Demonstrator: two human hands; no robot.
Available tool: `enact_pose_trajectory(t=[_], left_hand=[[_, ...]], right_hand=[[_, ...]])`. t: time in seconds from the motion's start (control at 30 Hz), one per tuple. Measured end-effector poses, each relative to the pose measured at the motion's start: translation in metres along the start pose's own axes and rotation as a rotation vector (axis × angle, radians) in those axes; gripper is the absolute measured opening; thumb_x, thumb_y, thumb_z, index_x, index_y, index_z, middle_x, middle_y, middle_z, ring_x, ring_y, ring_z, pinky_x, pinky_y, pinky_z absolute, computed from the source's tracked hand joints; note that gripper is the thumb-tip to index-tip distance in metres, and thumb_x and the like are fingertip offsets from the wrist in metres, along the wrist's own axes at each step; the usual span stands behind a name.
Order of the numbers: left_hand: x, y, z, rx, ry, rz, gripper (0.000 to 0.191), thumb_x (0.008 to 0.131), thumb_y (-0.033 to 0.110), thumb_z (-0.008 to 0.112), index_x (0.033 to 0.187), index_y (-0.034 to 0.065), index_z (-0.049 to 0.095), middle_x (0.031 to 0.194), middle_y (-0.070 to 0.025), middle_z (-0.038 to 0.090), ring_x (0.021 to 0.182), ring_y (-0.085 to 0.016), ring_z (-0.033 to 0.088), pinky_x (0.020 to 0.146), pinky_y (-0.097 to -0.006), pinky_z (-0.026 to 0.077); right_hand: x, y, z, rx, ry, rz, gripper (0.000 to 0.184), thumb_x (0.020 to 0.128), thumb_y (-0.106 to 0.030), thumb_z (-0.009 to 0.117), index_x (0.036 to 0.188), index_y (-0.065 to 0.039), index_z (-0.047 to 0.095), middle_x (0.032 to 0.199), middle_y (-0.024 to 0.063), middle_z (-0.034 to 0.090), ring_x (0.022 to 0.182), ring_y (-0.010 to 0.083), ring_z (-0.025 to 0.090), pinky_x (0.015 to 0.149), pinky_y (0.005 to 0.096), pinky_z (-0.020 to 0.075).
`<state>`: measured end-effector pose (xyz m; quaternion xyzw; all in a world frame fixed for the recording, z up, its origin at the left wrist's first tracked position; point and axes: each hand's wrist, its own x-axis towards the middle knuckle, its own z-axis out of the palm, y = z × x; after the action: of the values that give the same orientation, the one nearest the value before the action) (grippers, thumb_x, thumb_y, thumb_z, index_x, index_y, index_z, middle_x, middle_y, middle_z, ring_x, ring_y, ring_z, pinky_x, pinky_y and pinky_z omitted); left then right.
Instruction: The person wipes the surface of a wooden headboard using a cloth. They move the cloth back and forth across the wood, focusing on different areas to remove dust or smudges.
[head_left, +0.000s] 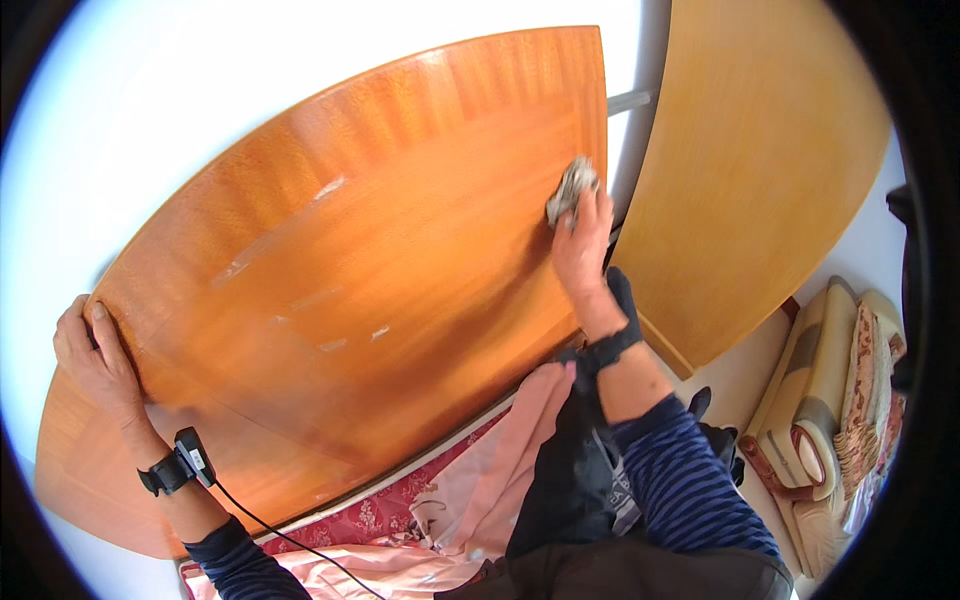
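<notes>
A large polished orange-brown wooden panel (420, 225) with a curved top edge, apparently a headboard, stands before me. My right hand (585, 240) presses a crumpled grey cloth (572, 191) against its face, near the right edge. At the far left, my left hand (101, 360) holds the panel's curved edge, with the thumb on the front and the fingers over the rim. Several pale scuffs mark the wood between the hands. Each wrist bears a black strap, and a cabled black device sits on the left one.
Below the panel lie a red patterned mattress (367, 517) and pink bedding (480, 495). A lighter wooden panel (750, 165) stands at the right. A beige sofa (802, 397) with patterned covers is beyond it. A black cable (285, 536) trails from my left wrist.
</notes>
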<state>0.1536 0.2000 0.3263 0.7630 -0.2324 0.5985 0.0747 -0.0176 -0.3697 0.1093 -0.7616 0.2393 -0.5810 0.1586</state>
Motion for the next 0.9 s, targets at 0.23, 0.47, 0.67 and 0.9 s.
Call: enact_pose_trajectory(t=[0.23, 0.47, 0.67, 0.9], left_hand=[[-0.001, -0.007, 0.006, 0.001, 0.016, 0.032, 0.031, 0.111, 0.025, 0.059, 0.123, -0.0006, 0.071, 0.114, -0.0145, 0.072, 0.109, -0.032, 0.064, 0.100, -0.0420, 0.049], [-0.003, -0.004, 0.004, 0.012, -0.038, 0.012, 0.029, 0.109, 0.026, 0.062, 0.120, 0.0015, 0.073, 0.115, -0.0155, 0.073, 0.108, -0.035, 0.065, 0.100, -0.0447, 0.049], [-0.003, -0.006, 0.010, 0.073, 0.004, 0.014, 0.029, 0.106, 0.029, 0.065, 0.122, 0.0053, 0.073, 0.118, -0.0148, 0.073, 0.110, -0.036, 0.065, 0.100, -0.0474, 0.048], [-0.038, 0.024, 0.015, 0.074, 0.033, -0.047, 0.061, 0.112, 0.035, 0.055, 0.165, 0.0085, 0.042, 0.170, -0.0185, 0.039, 0.159, -0.041, 0.032, 0.127, -0.0582, 0.025]], right_hand=[[-0.189, -0.016, 0.016, -0.008, -0.253, 0.804, 0.039, 0.094, 0.002, 0.061, 0.133, 0.006, 0.058, 0.136, 0.0313, 0.057, 0.125, 0.0476, 0.060, 0.101, 0.0547, 0.0515], [-0.218, -0.021, -0.049, 1.101, -0.711, 1.430, 0.036, 0.101, -0.006, 0.061, 0.134, 0.005, 0.066, 0.114, 0.0131, 0.076, 0.102, 0.0257, 0.075, 0.089, 0.0417, 0.0611], [-0.190, -0.012, -0.147, 1.513, -0.667, 1.219, 0.039, 0.102, -0.013, 0.061, 0.137, 0.001, 0.064, 0.117, 0.0110, 0.075, 0.103, 0.0238, 0.075, 0.095, 0.0396, 0.0607], [-0.162, 0.089, -0.292, 1.232, -0.252, 1.281, 0.039, 0.111, -0.028, 0.053, 0.141, -0.005, 0.064, 0.122, 0.0080, 0.074, 0.110, 0.0262, 0.072, 0.102, 0.0458, 0.0579]])
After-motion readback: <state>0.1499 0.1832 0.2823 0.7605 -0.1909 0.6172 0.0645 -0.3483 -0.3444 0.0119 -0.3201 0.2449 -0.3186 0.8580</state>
